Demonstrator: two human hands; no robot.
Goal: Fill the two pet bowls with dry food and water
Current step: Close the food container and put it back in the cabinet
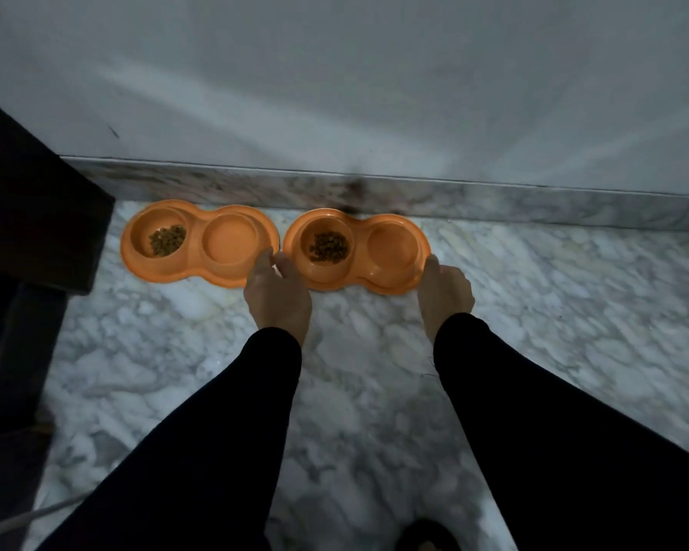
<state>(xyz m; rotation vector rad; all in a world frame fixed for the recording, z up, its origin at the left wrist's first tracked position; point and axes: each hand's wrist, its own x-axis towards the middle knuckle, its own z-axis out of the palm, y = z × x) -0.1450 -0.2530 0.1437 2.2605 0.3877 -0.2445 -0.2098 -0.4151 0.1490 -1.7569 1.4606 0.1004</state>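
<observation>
Bowls, two of them, sit on the floor (374,371) side by side, close to the wall (335,73). Each one is a smooth orange plastic tray shaped like a peanut, with two round cups in it. The long way of each tray runs left to right, along the wall. The left bowl (199,242) has a small heap of brown dry food (167,240) in its left cup. Its right cup looks bare, though water would be hard to see there. The right bowl (357,252) has food in its left cup too, and its right cup looks shiny.

The left hand (275,292) is at the left end of the right bowl, in the gap between the two trays. Its fingers curl at the rim, but I cannot tell if its grip is on the rim or just beside it. The right hand (444,290) is at the right end of the same bowl. Its fingers bend over the rim there, and its grip is just as hard to tell. Both arms wear black sleeves.

The floor is grey and white marble with cloudy marks. A marble strip runs along the foot of the pale wall. A dark cabinet (28,216) stands on the left.
</observation>
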